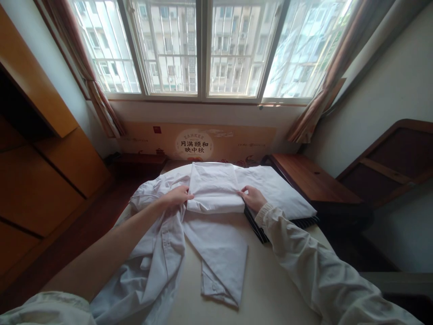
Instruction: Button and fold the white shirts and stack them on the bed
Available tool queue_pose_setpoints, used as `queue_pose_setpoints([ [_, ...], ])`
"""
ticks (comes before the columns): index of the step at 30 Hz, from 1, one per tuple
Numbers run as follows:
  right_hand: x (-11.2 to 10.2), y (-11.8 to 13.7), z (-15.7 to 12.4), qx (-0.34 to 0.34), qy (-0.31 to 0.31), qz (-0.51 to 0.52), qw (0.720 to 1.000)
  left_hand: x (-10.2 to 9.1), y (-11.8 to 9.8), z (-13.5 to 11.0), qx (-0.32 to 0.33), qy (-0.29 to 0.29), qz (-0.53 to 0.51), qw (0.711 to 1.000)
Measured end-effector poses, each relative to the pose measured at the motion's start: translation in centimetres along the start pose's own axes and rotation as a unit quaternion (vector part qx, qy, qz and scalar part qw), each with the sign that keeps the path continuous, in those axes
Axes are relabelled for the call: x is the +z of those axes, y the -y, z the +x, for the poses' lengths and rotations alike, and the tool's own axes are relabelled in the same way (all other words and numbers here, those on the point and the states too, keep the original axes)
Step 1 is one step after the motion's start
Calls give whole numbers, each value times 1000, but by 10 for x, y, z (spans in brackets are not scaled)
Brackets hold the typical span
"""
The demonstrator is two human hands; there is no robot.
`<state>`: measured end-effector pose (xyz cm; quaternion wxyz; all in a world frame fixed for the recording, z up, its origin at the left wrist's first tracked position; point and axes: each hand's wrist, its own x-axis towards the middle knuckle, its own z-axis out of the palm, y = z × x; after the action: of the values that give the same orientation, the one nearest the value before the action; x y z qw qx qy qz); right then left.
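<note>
A white shirt (216,189), folded into a rough rectangle, lies at the middle of the table. My left hand (178,196) pinches its left edge between thumb and fingers. At the opposite edge, my right hand (253,197) has its fingertips closed on the cloth. Below the folded part, a flat white piece of cloth (223,255) with a button near its tip points towards me; whether it is a sleeve of the same shirt I cannot tell. Crumpled white clothing (158,262) spreads under and around my left forearm.
To the right lies a folded white garment (279,192) over dark striped cloth (306,221). The pale table (270,289) has a curved far edge. A wooden desk (314,178) stands beyond it at right, cabinets (61,167) at left, and barred windows (203,54) ahead.
</note>
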<state>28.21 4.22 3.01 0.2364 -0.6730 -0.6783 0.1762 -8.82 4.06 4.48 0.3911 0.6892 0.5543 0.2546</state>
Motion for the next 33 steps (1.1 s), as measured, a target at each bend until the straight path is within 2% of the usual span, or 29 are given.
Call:
queue_pose_setpoints([
  [3,-10,0,-5,0,-28,-41,999,4,-2,-5,-8,-65,101,993],
  [5,-14,8,-11,-19,-53,-48,997,7,-8,-7,-15,-123,187,975],
  [7,-14,22,-19,-86,-79,-53,992,12,-15,-7,19,-172,260,950],
  [8,-12,31,-23,-134,-85,-57,986,17,-18,-6,57,-180,284,940],
  [9,-7,39,-27,-191,-83,-63,976,22,-20,-5,104,-172,301,932],
  [11,5,52,-33,-288,-57,-83,952,34,-21,-3,198,-118,321,918],
  [13,21,55,-37,-332,-8,-117,936,46,-17,-3,253,-47,337,906],
  [15,36,49,-39,-324,45,-156,932,53,-10,-6,258,8,355,899],
  [17,47,35,-38,-300,80,-184,933,55,-3,-11,245,34,371,895],
  [20,53,14,-36,-289,94,-207,930,48,1,-17,237,56,395,886],
  [26,39,3,-32,-334,104,-225,909,29,-12,-29,220,115,423,871],
  [30,18,11,-37,-371,113,-237,891,24,-28,-46,240,92,434,863],
  [33,6,20,-38,-373,116,-236,890,22,-34,-56,235,83,417,874],
])
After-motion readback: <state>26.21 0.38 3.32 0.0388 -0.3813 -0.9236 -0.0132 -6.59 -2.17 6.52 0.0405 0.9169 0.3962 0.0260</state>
